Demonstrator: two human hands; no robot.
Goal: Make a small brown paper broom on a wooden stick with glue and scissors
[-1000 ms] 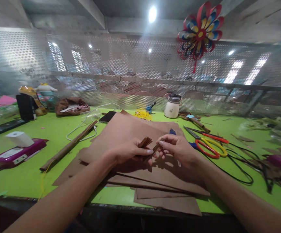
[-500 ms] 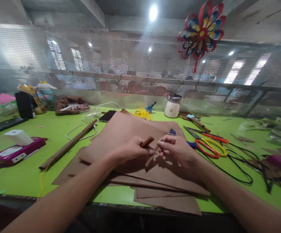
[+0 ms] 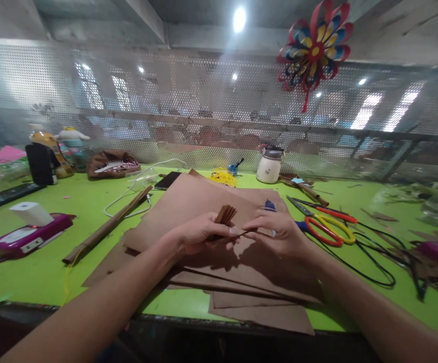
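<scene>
My left hand is closed around a small bundle of brown paper strips, whose upper ends fan out above the thumb. Thumb and fingers of my right hand pinch a thin brown piece, seen nearly edge-on, which reaches to the left fingertips. Both hands are over a stack of brown paper sheets on the green table. A blue-handled tool, partly hidden, lies behind my right hand. Just to the right are scissors with red and yellow handles.
A rolled brown paper tube and a purple power strip lie left. At the back stand yellow shreds and a white jar. Black cable loops at right. A perforated metal screen rises behind.
The bundle in my left hand has turned and its ends now spread. My right hand has turned the thin piece from hanging downward to nearly level, close to the left fingertips.
</scene>
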